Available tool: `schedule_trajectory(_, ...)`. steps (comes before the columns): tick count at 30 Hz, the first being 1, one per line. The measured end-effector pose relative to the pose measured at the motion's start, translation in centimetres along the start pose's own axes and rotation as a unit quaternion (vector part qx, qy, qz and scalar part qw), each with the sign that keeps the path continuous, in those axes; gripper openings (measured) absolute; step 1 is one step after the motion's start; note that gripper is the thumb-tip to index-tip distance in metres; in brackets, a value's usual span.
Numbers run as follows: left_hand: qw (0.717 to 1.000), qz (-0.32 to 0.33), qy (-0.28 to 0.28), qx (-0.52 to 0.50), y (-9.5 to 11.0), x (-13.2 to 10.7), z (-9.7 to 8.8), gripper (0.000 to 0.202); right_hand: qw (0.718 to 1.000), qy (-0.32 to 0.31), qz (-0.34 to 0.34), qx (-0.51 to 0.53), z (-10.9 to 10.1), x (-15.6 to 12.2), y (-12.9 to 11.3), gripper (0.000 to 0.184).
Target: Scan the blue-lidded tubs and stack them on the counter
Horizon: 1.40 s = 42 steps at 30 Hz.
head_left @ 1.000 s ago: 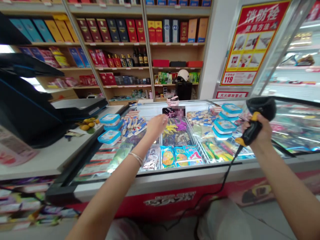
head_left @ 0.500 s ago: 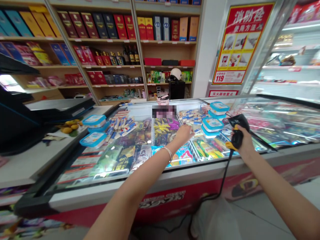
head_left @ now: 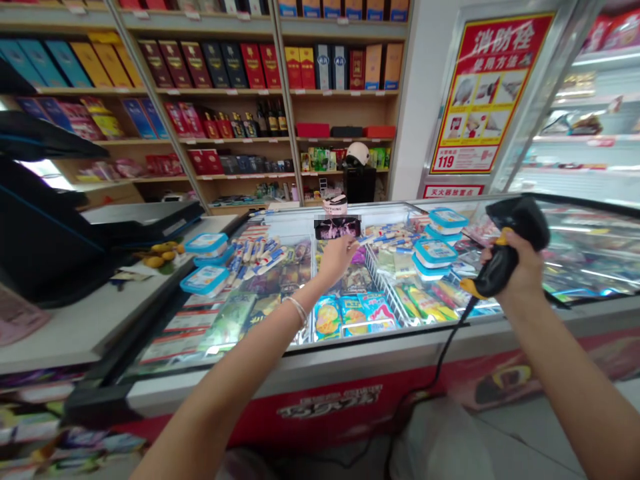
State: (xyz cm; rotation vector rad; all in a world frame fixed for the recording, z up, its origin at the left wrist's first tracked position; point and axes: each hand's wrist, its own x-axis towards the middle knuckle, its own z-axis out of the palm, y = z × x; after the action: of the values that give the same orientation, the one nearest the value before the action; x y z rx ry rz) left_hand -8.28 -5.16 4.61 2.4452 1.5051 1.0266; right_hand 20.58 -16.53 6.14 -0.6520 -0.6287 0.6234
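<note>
In my right hand (head_left: 520, 267) is a black and yellow barcode scanner (head_left: 505, 250), held up above the freezer with its cord hanging down. My left hand (head_left: 337, 260) reaches over the glass-topped chest freezer (head_left: 380, 343). Its fingers point away from me and are partly hidden, so I cannot tell their grip. Just beyond them is a dark item with a pink pattern (head_left: 337, 229), partly blurred; contact is unclear. Behind that stands a pink container with a black top (head_left: 335, 203). To the left hand's right are stacked blue-lidded tubs (head_left: 436, 253).
More blue-lidded tubs (head_left: 204, 280) stand at the left, near wrapped ice bars (head_left: 257, 257). Yellow fruit (head_left: 160, 257) lies on the side counter (head_left: 75, 327). Wire dividers split the freezer. Shelves of boxes (head_left: 213, 65) and a fire-hydrant poster (head_left: 493, 93) are behind.
My left hand has moved left, toward the dark pink-patterned item. My right hand has lifted the scanner and brought it nearer and further right. The view has shifted slightly.
</note>
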Motion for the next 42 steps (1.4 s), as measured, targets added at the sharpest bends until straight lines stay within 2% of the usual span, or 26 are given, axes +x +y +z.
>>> schedule_trajectory(3, 0.998, -0.028, 0.057, -0.015, -3.8, -0.7, -2.7, 0.02, 0.994, -0.09, -0.054, -0.01, 4.7, -1.0, -0.5, 0.019)
schedule_trajectory(5, 0.995, -0.038, 0.091, -0.023, -6.2, -1.2, -3.9, 0.018, 0.991, -0.122, -0.053, -0.012, 8.0, -1.7, 0.5, 0.02)
schedule_trajectory(9, 0.984, -0.043, 0.168, -0.046, -9.7, -2.0, -5.1, 0.015, 0.983, -0.178, 0.032, -0.009, 13.6, -2.9, 4.9, 0.028)
schedule_trajectory(13, 0.973, -0.064, 0.208, -0.08, -11.2, -2.7, -5.7, 0.015, 0.968, -0.214, 0.128, -0.016, 16.5, -4.5, 10.7, 0.03)
schedule_trajectory(17, 0.973, -0.066, 0.211, -0.069, -11.5, -3.0, -6.2, 0.019, 0.945, -0.247, 0.205, -0.057, 16.6, -6.5, 15.3, 0.038)
schedule_trajectory(20, 0.973, -0.064, 0.217, -0.042, -11.4, -3.1, -6.4, 0.021, 0.926, -0.281, 0.24, -0.08, 15.9, -7.4, 16.9, 0.042)
schedule_trajectory(29, 0.979, -0.033, 0.201, -0.003, -10.7, -3.3, -6.4, 0.026, 0.91, -0.286, 0.272, -0.128, 14.8, -7.4, 16.9, 0.03)
schedule_trajectory(39, 0.979, -0.039, 0.199, 0.02, -10.3, -3.4, -6.6, 0.026, 0.904, -0.29, 0.271, -0.156, 14.3, -7.4, 17.9, 0.027)
schedule_trajectory(42, 0.978, -0.046, 0.2, 0.038, -10.6, -3.4, -6.8, 0.026, 0.907, -0.282, 0.281, -0.136, 14.4, -7.5, 17.7, 0.028)
